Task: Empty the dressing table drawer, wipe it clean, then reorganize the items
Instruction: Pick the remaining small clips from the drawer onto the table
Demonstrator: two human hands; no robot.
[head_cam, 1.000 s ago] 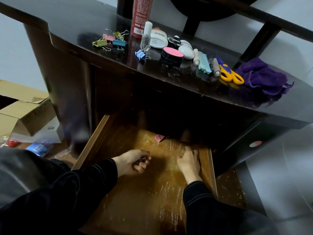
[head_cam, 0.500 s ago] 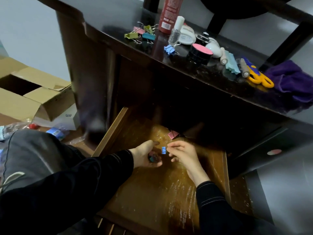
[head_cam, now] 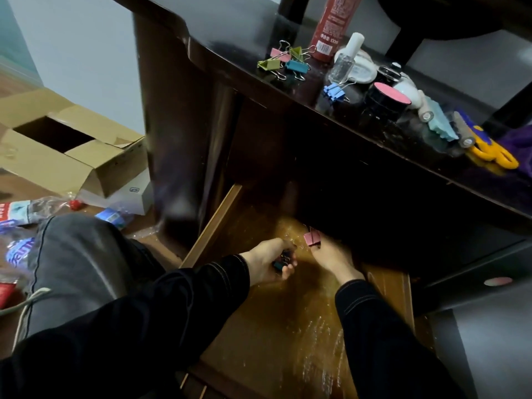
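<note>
right hand (head_cam: 331,254) on pink binder clip (head_cam: 312,238)

The right hand (head_cam: 331,254) has left the small blue clip it pinched a moment ago and reached farther back to the pink clip (head_cam: 312,238), fingers now touching it.

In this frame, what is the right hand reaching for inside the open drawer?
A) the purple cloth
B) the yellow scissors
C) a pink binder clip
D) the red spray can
C: the right hand has its fingers at a pink binder clip on the drawer floor, while the scissors, red can and purple cloth sit up on the tabletop.
</note>
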